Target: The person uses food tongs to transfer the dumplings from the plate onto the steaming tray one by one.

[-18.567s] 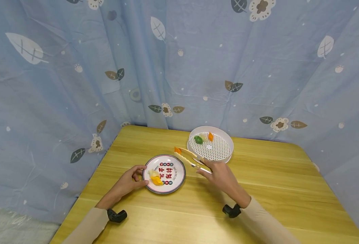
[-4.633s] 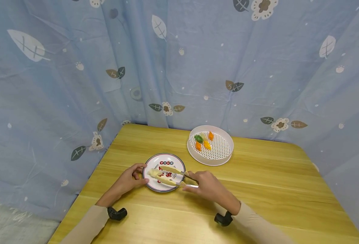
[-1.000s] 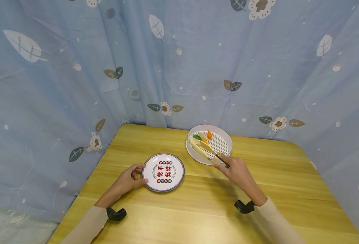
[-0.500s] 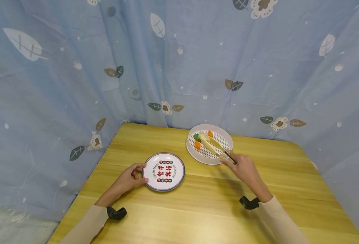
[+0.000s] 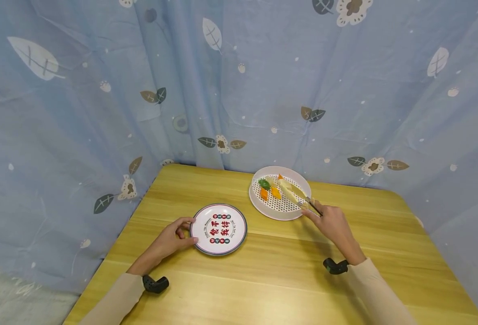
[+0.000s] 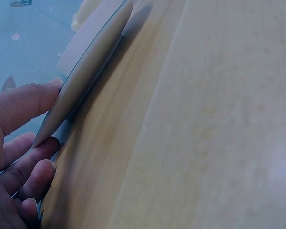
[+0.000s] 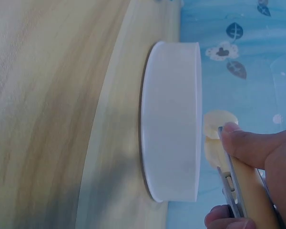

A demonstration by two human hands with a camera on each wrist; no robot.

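Note:
My left hand [image 5: 173, 240] pinches the left rim of a white plate [image 5: 236, 239] with red lettering. In the left wrist view, the thumb lies on the rim of the plate [image 6: 88, 71] and fingers are beneath it. My right hand [image 5: 333, 223] grips food tongs [image 5: 291, 195] with pale yellow arms, their tips over a round white perforated tray [image 5: 268, 212]. A pale dumpling-like piece [image 5: 286, 184] appears to be at the tips. Inside the tray lie a green piece [image 5: 264, 184], a pale piece [image 5: 271, 181], a yellow piece [image 5: 276, 192] and orange pieces [image 5: 264, 194].
Everything stands on a wooden table [image 5: 239, 289]. A blue curtain [image 5: 263, 90] with leaves and flowers hangs behind the table and at its sides. The tray is near the table's back edge, and its wall [image 7: 174, 119] rises beside the tongs in the right wrist view.
Earlier the plate bore a yellow and a pale piece; now it is bare. Yellow and orange pieces have joined the tray. Over the last second the tongs moved right across it. Left hand stayed put.

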